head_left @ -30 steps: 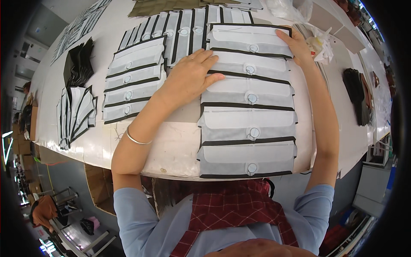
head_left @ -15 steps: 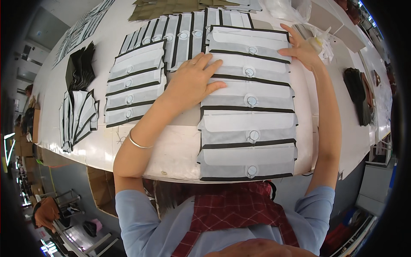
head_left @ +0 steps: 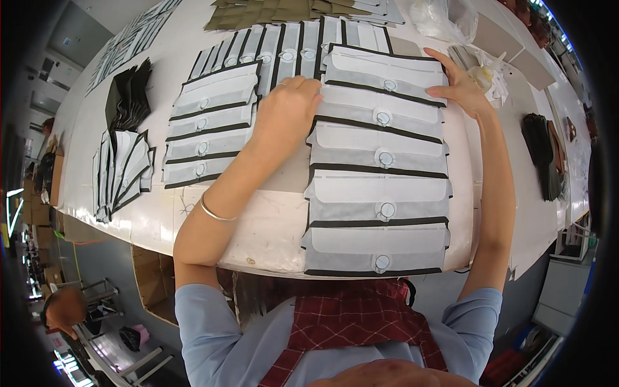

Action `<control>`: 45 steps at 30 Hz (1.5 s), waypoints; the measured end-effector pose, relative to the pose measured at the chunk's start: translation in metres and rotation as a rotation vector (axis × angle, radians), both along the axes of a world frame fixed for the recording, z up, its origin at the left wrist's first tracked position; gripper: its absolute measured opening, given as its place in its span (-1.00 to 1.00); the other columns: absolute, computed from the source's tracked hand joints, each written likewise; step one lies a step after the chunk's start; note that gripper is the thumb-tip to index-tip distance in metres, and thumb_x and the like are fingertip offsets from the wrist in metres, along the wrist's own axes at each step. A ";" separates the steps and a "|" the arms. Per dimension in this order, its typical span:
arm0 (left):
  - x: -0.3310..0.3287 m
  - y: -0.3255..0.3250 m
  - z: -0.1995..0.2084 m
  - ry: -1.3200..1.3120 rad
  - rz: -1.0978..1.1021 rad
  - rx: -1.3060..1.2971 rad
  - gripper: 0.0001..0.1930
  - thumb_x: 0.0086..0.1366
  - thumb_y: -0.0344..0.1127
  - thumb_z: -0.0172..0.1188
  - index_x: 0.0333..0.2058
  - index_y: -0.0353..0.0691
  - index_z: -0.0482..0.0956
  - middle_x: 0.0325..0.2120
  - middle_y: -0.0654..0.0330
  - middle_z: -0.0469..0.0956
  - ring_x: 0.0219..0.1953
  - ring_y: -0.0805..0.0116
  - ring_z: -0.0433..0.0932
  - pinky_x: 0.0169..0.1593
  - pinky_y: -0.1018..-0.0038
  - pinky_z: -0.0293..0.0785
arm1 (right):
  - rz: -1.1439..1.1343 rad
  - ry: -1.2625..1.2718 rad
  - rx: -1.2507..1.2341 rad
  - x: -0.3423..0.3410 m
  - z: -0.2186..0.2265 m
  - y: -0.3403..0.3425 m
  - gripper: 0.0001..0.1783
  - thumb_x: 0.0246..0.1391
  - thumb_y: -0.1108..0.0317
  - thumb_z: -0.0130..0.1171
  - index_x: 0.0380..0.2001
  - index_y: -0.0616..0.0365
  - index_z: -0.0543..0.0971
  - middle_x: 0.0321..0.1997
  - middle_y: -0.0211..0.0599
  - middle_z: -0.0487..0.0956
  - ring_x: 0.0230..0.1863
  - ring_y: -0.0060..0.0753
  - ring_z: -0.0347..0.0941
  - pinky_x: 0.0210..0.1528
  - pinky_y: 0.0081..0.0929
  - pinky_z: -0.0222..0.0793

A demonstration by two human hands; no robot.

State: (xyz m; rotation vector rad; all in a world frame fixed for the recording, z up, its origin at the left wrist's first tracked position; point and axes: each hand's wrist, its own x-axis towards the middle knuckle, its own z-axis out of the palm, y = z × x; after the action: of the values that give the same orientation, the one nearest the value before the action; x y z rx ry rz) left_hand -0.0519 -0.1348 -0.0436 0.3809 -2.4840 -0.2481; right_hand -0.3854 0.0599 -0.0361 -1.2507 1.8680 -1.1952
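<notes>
Grey-white fabric panels with black edges and round pale discs stand bunched in a loose fan (head_left: 122, 175) at the left of your white counter (head_left: 267, 238), just below a stack of dark olive folded fabric (head_left: 129, 97). Next comes an overlapping column of four similar panels (head_left: 209, 149), then a row of upright ones (head_left: 284, 48) behind. Nearest you, five more lie overlapped in a longer column (head_left: 379, 187), so the laying-out looks well along; the top panel sits slightly askew, so evening it may be what is left. Your left hand (head_left: 289, 106) rests curled at that column's left edge; you cannot tell whether its grip pinches anything. Your right hand (head_left: 459, 87) spreads its grip wide, thumb at the top panel's right edge, nothing clasped.
</notes>
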 end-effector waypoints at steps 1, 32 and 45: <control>0.000 -0.004 -0.002 0.009 0.025 0.048 -0.77 0.28 -0.33 0.28 -0.12 -0.27 0.60 -0.32 0.06 0.62 -0.29 0.09 0.60 -0.23 0.25 0.53 | 0.000 0.024 -0.001 0.001 0.000 -0.001 -0.01 -0.10 0.47 0.43 0.43 -0.11 0.26 0.31 -0.30 0.37 0.16 -0.36 0.32 0.26 -0.45 0.27; -0.110 -0.045 -0.008 -0.001 -0.100 0.243 -0.81 0.24 -0.27 0.31 -0.25 -0.23 0.67 -0.32 0.09 0.63 -0.29 0.19 0.60 -0.18 0.32 0.51 | -0.381 0.031 -0.537 0.014 0.063 0.097 -0.33 0.15 -0.02 0.33 0.19 0.15 0.44 0.18 -0.30 0.55 0.19 -0.36 0.45 0.18 -0.31 0.32; -0.125 -0.040 0.000 -0.022 0.067 0.268 -0.84 0.26 -0.28 0.30 -0.32 -0.26 0.63 -0.39 0.13 0.67 -0.33 0.19 0.61 -0.18 0.33 0.50 | -0.373 -0.638 -0.924 0.020 0.029 0.110 -0.48 0.28 0.00 0.22 0.18 0.01 0.44 0.14 -0.35 0.54 0.17 -0.37 0.48 0.01 -0.37 0.55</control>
State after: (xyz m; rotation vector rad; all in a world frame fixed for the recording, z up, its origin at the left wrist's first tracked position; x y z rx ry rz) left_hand -0.1774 -0.1751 -0.0438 0.5792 -2.4590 -0.5545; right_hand -0.3653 0.1695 -0.0073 -0.7359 1.0821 -2.4732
